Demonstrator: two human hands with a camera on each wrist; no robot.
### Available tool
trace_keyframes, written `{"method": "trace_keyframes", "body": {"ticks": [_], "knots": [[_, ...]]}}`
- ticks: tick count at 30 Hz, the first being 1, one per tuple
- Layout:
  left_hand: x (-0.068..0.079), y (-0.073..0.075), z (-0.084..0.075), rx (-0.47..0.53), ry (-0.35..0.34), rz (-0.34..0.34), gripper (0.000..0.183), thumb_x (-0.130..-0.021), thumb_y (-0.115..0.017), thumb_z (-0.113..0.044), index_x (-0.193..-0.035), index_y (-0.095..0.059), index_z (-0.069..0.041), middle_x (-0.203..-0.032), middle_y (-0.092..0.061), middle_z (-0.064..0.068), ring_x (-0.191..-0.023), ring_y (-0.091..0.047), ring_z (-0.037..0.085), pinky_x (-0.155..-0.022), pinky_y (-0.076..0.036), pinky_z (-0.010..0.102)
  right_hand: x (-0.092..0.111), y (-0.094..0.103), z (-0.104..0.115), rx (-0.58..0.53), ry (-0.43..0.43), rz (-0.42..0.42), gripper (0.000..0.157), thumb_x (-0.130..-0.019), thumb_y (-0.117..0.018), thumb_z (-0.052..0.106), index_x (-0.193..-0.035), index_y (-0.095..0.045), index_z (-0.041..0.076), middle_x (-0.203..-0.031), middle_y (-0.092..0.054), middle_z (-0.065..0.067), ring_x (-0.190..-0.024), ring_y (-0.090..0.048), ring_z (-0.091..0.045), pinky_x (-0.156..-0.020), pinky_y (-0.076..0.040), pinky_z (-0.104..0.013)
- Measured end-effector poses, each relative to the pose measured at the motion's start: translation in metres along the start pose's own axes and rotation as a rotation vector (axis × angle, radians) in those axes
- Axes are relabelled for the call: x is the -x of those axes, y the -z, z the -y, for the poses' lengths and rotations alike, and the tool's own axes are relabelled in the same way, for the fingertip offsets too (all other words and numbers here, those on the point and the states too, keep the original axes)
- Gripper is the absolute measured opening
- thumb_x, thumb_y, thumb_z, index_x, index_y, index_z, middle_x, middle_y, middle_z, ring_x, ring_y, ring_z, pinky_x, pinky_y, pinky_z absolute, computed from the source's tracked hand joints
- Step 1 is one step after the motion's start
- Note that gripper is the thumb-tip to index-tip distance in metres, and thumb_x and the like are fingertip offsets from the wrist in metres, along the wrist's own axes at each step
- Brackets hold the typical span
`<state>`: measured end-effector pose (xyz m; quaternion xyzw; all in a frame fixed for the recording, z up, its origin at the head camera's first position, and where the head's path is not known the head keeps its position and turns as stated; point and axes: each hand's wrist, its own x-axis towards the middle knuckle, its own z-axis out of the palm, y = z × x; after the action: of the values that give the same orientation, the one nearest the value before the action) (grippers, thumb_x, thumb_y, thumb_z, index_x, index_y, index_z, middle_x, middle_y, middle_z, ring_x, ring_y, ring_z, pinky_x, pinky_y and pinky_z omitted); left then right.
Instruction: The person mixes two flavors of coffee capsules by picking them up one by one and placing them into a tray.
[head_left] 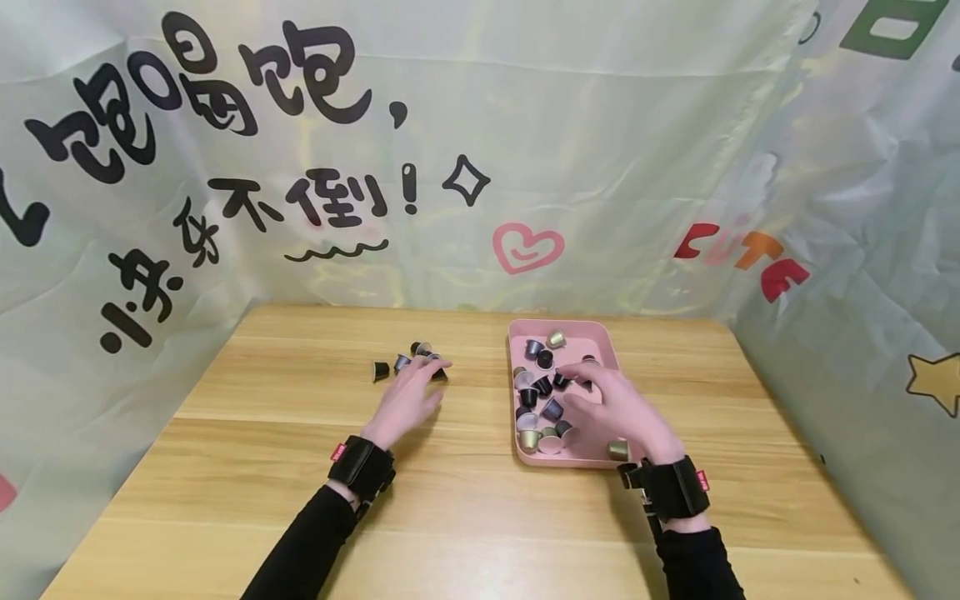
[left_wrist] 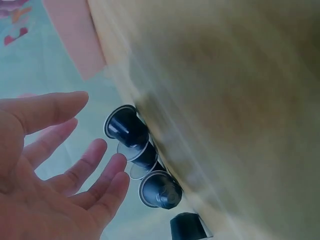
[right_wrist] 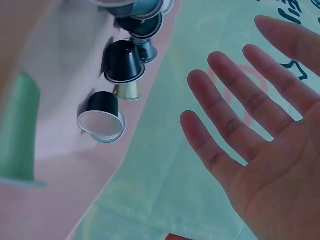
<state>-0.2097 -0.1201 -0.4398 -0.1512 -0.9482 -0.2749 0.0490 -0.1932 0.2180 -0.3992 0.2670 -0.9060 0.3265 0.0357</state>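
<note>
My left hand [head_left: 405, 404] reaches over a small group of coffee capsules, its loosely bent fingers holding nothing. In the left wrist view, several dark capsules [left_wrist: 125, 125] lie close together just beyond the fingertips [left_wrist: 118, 162], and one black capsule [left_wrist: 187, 226] lies a little apart. My right hand [head_left: 618, 406] is above the pink tray [head_left: 609, 346], where coffee capsules in black, grey, blue and pale gold lie scattered. Its fingers are spread and the palm is bare in the right wrist view, with a black capsule [right_wrist: 123, 59] and a green capsule [right_wrist: 19, 132] in the tray beside it.
Both hands work over a light wooden table [head_left: 480, 517]. A pale printed cloth [head_left: 600, 150] hangs behind the table's far edge and along its sides. The tray's raised rim stands to the right of the left-hand capsules.
</note>
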Motion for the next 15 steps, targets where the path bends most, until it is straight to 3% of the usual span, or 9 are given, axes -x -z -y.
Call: {"method": "trace_keyframes", "body": {"ticks": [7, 15], "knots": [[-0.007, 0.000, 0.000, -0.050, -0.003, 0.001, 0.049, -0.091, -0.070, -0.008, -0.139, -0.058, -0.012, -0.135, -0.056, 0.019, -0.115, -0.060, 0.033, -0.086, -0.056, 0.045, 0.003, 0.000, 0.009, -0.017, -0.027, 0.005, 0.040, -0.095, -0.068, 0.012, -0.133, -0.061, 0.002, -0.133, -0.066, -0.018, -0.125, -0.061, -0.036, -0.106, -0.047, -0.055], [-0.013, 0.000, -0.001, -0.085, 0.012, 0.024, 0.047, -0.091, -0.069, -0.008, -0.138, -0.059, -0.011, -0.135, -0.056, 0.020, -0.117, -0.060, 0.036, -0.088, -0.057, 0.047, 0.006, 0.001, 0.010, -0.028, -0.036, 0.006, 0.040, -0.095, -0.067, 0.011, -0.134, -0.061, 0.002, -0.132, -0.066, -0.017, -0.122, -0.061, -0.038, -0.105, -0.047, -0.057]]}}
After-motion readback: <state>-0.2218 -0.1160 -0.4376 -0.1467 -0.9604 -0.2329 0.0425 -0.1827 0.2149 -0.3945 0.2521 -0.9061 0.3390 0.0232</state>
